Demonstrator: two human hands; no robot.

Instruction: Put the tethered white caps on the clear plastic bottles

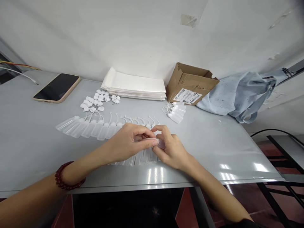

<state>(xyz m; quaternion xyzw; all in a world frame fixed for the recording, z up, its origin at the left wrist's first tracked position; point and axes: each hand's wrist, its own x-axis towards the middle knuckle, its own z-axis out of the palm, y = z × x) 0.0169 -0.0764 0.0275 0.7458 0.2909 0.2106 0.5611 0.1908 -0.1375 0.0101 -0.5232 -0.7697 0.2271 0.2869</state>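
My left hand [129,141] and my right hand [173,148] meet above the table's middle, fingers closed around a small translucent plastic piece [161,144]. Part of that piece is hidden by the fingers. Beneath and left of my hands lies a row of flat translucent plastic pieces [86,128] with white tops and thin white tails. More such pieces [140,156] show below my hands, near the front edge. Small white caps [93,100] are heaped behind the row. A fanned bunch of tailed pieces [177,112] lies to the right, by the box.
White padded envelopes [137,85] are stacked against the wall. Beside them stands an opened cardboard box [190,83] with a label. A pale blue cloth [235,93] drapes at the right. The phone [57,88] rests at the back left of the grey table [213,148].
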